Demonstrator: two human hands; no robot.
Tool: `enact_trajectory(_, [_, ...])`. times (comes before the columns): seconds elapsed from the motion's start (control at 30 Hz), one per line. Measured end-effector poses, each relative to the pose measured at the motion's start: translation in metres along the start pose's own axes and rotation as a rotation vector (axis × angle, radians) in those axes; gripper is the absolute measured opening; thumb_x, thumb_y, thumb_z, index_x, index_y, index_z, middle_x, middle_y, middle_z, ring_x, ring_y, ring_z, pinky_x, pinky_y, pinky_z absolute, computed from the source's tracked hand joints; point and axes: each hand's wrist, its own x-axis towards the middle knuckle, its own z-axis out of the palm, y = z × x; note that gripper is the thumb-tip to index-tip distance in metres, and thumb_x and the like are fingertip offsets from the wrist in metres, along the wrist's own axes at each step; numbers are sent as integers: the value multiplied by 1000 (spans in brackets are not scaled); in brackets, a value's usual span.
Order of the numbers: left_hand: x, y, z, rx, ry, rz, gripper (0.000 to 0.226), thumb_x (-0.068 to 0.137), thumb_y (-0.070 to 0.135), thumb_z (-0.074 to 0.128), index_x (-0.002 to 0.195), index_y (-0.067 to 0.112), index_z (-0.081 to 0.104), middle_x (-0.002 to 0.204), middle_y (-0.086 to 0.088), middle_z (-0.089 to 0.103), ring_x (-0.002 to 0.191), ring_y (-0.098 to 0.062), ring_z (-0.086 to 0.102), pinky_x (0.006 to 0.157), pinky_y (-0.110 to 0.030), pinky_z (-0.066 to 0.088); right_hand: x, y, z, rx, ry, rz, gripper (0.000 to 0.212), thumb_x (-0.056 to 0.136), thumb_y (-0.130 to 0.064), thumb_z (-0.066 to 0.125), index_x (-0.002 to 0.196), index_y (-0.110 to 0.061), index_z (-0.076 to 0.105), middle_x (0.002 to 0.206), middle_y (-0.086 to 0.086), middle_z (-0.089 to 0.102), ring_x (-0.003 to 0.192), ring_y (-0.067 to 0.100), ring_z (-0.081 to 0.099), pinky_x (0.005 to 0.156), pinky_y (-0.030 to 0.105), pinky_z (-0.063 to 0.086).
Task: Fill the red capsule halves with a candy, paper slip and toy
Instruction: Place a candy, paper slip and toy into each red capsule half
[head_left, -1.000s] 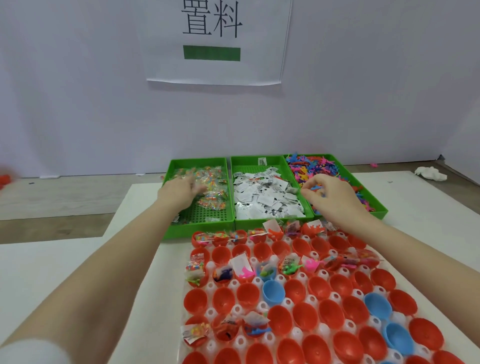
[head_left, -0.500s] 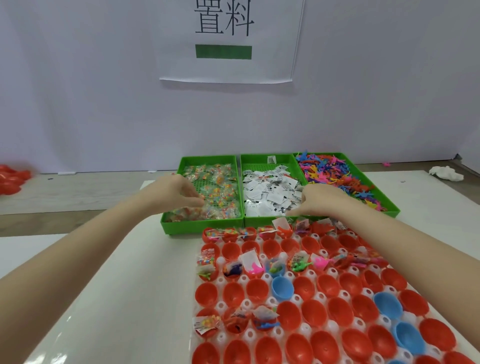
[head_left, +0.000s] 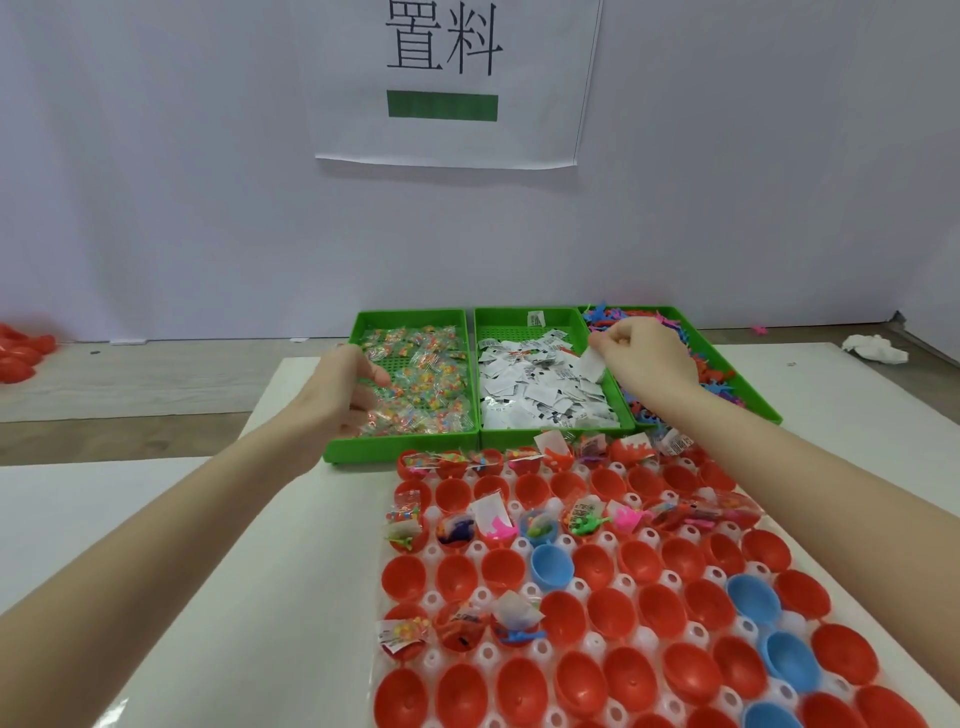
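Red capsule halves (head_left: 613, 608) sit in a white dimpled holder (head_left: 644, 639) in front of me; several at the back and left hold candy, slips and toys. Behind it stand three green trays: candy packets (head_left: 426, 374), paper slips (head_left: 535, 389) and coloured toys (head_left: 711, 374). My left hand (head_left: 337, 395) is at the left side of the candy tray (head_left: 410, 315), fingers curled round clear candy packets. My right hand (head_left: 644, 358) hovers over the edge between the slip tray (head_left: 519, 313) and toy tray (head_left: 758, 405), pinching a white paper slip (head_left: 592, 365).
Several blue capsule halves (head_left: 551, 566) are mixed among the red ones. Loose red capsule pieces (head_left: 21, 353) lie far left on the wooden surface. A crumpled white tissue (head_left: 875, 348) lies at the far right. A paper sign (head_left: 452, 78) hangs on the wall.
My right hand went from the toy tray down to the slip tray's front edge, then rose holding a paper slip. My left hand drew back from the candy tray's middle to its left side.
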Motion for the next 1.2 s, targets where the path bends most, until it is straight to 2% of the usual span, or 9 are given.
enact_trajectory(0.07, [-20,7,6,-261,-138,-60,4,72,12,34,73,14,37,42,7,25,35,-7,18,36,-15,10,-17,-19,-8,312,-83,62,24,93,-30,52,85,-10,63,69,-8,54,68,8,49,79,29,42])
enact_trajectory(0.2, [-70,11,27,-609,-399,-85,20,58,12,39,75,15,30,55,3,28,52,-10,21,53,-22,12,-69,-54,-30,633,-372,67,24,94,-29,52,76,-14,59,35,-17,41,33,-1,30,43,12,29])
enact_trajectory(0.33, [-109,5,51,-696,-544,-61,22,60,5,52,77,12,39,57,0,36,50,-8,30,43,-17,26,-115,-70,-49,759,-497,-14,30,91,-25,53,62,-20,58,36,-14,33,33,1,24,37,12,23])
enact_trajectory(0.43, [-125,-4,68,-694,-479,-6,25,57,1,56,82,2,55,54,-2,53,44,-7,47,41,-15,43,-137,-72,-55,781,-524,-59,21,90,-20,53,73,-11,62,43,-3,49,36,-2,38,43,7,32])
enact_trajectory(0.53, [-135,-17,74,-695,-431,57,26,58,8,65,83,5,73,79,-5,72,69,-9,68,60,-17,53,-147,-66,-51,688,-418,-99,20,88,-19,57,80,-3,64,66,31,48,61,18,41,61,24,37])
enact_trajectory(0.63, [-148,-23,73,-698,-443,83,24,63,15,65,84,13,77,96,-6,73,91,-13,68,71,-18,55,-153,-60,-48,618,-324,-119,19,88,-20,59,78,-4,63,60,11,39,56,15,34,53,18,34])
enact_trajectory(0.8, [-164,-22,72,-738,-428,73,31,67,26,66,93,12,75,106,-15,69,97,-18,66,70,-21,55,-158,-51,-46,571,-223,-161,16,87,-18,59,75,-8,61,59,12,46,46,4,36,47,14,34])
enact_trajectory(0.97, [-172,-23,77,-539,-211,246,28,61,27,74,88,21,75,75,-3,71,80,-16,70,72,-31,58,-164,-52,-44,549,-148,-193,15,86,-22,60,73,-14,59,54,6,49,42,2,41,44,11,33])
enact_trajectory(1.2, [-173,-27,78,-364,-107,324,29,61,20,68,87,34,71,73,0,72,75,-14,71,77,-39,57,-158,-52,-62,1091,-470,228,33,92,-20,28,89,-8,58,51,-6,34,44,6,25,39,19,19])
